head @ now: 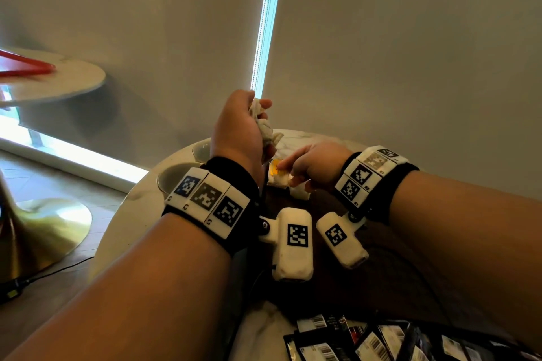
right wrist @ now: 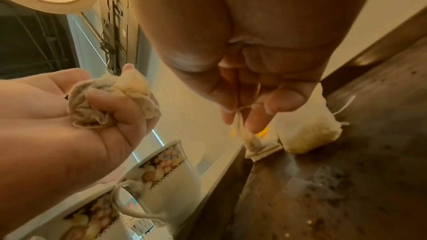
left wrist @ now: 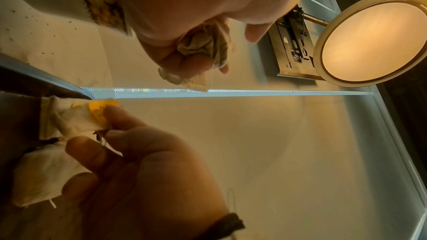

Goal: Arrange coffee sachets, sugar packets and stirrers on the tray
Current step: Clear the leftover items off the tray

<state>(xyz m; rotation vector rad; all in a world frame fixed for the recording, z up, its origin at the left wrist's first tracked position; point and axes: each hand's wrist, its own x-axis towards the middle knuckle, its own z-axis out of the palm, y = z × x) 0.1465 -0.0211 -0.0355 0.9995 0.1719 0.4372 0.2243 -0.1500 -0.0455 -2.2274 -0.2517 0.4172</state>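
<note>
My left hand (head: 258, 114) is raised over the table and grips a crumpled wad of used tea bags (head: 264, 126), which the right wrist view also shows (right wrist: 110, 101). Lower and to the right, my right hand (head: 284, 168) pinches a tea bag by its string, beside the yellow tag (left wrist: 97, 112), at the far end of the dark wooden tray (right wrist: 346, 170). The string runs between thumb and fingertips (right wrist: 254, 121). One more tea bag (right wrist: 307, 130) lies on the tray. Black coffee sachets (head: 381, 340) with barcodes lie piled at the near right.
Two floral mugs (right wrist: 166, 167) stand left of the tray, seen from above as pale rims (head: 173, 179). The tray floor is strewn with dark crumbs. A second round table (head: 58, 79) stands at the far left, and a cable (head: 44, 275) runs across the floor.
</note>
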